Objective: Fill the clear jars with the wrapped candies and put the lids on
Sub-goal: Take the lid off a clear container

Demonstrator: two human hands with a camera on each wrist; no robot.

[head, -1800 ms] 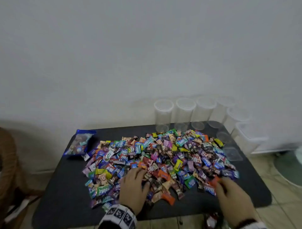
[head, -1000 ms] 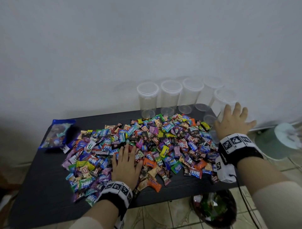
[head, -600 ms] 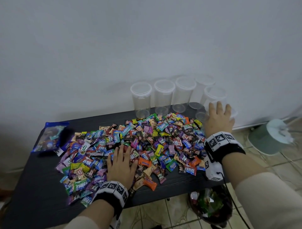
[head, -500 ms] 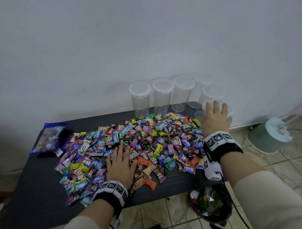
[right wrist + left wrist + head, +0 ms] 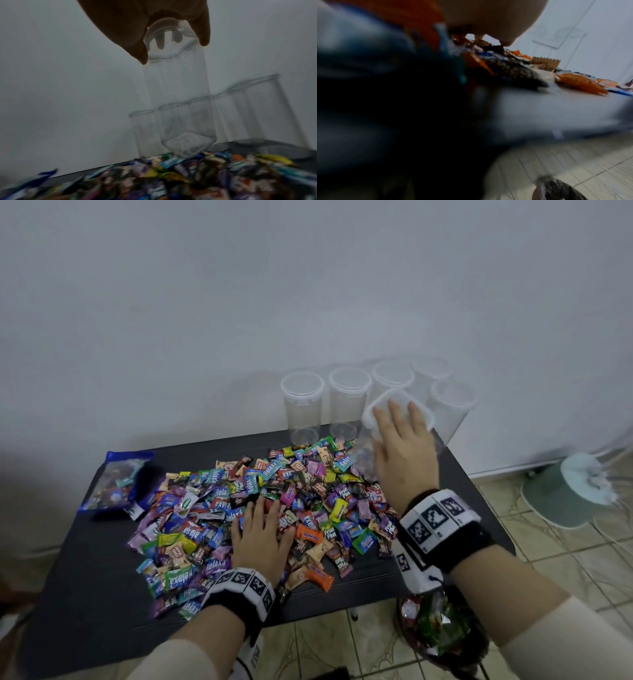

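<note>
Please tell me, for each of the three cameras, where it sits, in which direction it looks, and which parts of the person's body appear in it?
Head: worn high, looking forward and down at the black table, the pile of colourful wrapped candies and both hands and forearms.
Left wrist: low at the table edge, looking along the left hand lying on the candies; very blurred.
Right wrist: looking up along the right hand, which grips the lidded clear plastic jar from above.
Shared: head and right wrist views both show this jar and the row of clear jars at the wall.

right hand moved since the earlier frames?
Yes. The right hand went from the pile's near right edge to the far right, and now grips a clear jar by its top, beside the jar row.
</note>
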